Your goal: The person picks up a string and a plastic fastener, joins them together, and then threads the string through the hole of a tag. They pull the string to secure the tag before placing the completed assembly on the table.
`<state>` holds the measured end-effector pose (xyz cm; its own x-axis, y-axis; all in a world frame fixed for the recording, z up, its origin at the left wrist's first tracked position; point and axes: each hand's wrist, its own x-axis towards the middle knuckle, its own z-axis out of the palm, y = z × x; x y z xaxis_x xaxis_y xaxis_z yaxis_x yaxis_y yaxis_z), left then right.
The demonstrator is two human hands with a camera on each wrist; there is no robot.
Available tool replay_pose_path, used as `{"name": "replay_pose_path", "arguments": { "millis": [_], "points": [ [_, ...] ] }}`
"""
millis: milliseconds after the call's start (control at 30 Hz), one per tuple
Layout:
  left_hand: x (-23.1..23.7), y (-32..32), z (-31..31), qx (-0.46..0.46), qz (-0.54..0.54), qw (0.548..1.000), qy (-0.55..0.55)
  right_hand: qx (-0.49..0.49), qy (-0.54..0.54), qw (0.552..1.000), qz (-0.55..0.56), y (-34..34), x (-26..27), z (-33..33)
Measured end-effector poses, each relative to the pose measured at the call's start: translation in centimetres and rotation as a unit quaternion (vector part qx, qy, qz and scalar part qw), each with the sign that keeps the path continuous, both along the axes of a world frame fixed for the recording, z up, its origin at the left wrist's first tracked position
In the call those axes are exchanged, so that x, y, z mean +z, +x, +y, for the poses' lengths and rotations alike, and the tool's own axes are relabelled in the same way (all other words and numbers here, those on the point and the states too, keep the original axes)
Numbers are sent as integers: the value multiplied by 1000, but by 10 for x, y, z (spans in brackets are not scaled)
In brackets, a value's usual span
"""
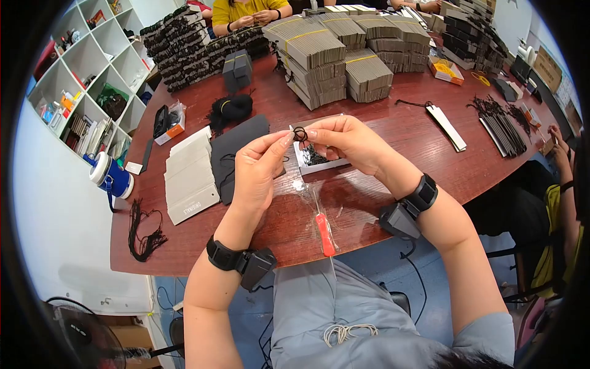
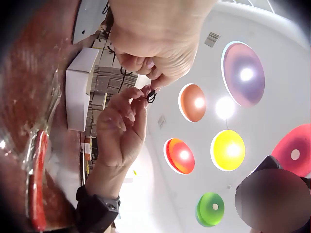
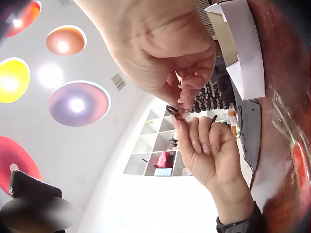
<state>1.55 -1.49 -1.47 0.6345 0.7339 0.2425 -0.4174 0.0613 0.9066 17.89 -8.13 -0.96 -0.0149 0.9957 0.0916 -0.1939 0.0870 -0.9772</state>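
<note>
A thin black cord (image 1: 300,134) forms a small loop between the two hands, raised above the table. My left hand (image 1: 258,166) pinches it between thumb and forefinger, and a strand runs back through its curled fingers. From the other side, my right hand (image 1: 353,144) grips the cord with thumb and fingertips, its other fingers bent. The tips of both hands nearly meet at the loop (image 2: 151,97) in the left wrist view. Just beyond the hands, a white box (image 1: 326,166) holds small black pieces, partly hidden by the right hand.
A red-handled tool (image 1: 324,235) lies near the front edge. Grey cards (image 1: 190,178) and black cards (image 1: 246,132) lie at left, beside a bundle of black cords (image 1: 146,234) and a blue jug (image 1: 112,175). Banded card stacks (image 1: 307,46) stand behind; strung black tags (image 1: 501,132) lie right.
</note>
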Motion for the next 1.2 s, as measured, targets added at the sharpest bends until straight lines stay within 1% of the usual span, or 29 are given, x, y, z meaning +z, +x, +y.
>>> {"name": "replay_pose_path", "arguments": {
  "millis": [167,233,267,333,467,533,667,733,767,833,867,933,967,1033,1067,1133,1167,1200],
  "points": [
    [2,-1,-2,48,19,997,49,-2,0,1000,5,-3,6,-2],
    [0,0,-2,69,40,993,82,-10,9,1000,-18,-3,3,-1],
    [0,1,-3,69,39,993,82,-10,9,1000,-18,-3,3,-1],
    [0,2,-4,91,53,986,127,-8,5,1000,-19,-3,3,-2],
    [2,1,-5,84,56,988,119,-12,4,1000,-15,-3,4,-2],
    [1,0,-5,106,102,979,144,-8,1,1000,-19,-2,4,-2],
    [2,2,-6,106,84,977,167,-9,21,1000,-21,-2,2,-1],
    [4,3,-7,80,77,987,112,-27,24,999,-25,-2,3,-1],
    [4,3,-6,80,77,987,112,-27,24,999,-25,-2,4,-1],
    [1,3,-2,84,93,981,146,-52,39,997,-38,-1,4,0],
    [1,3,-1,84,93,981,146,-52,39,997,-38,0,5,1],
    [0,2,2,97,122,977,145,-94,77,989,-84,0,4,2],
    [1,3,0,97,123,977,145,-94,76,989,-84,0,4,1],
    [4,5,-3,80,113,988,72,-122,105,975,-154,-1,6,1],
    [4,5,-2,80,113,988,72,-123,106,975,-155,-1,7,2],
    [2,4,-1,38,110,992,50,-163,193,938,-237,-2,7,2],
    [2,4,-2,37,110,992,50,-164,193,938,-238,-1,7,2],
    [3,3,-2,8,100,994,49,-184,238,915,-269,0,6,3]
  ]
}}
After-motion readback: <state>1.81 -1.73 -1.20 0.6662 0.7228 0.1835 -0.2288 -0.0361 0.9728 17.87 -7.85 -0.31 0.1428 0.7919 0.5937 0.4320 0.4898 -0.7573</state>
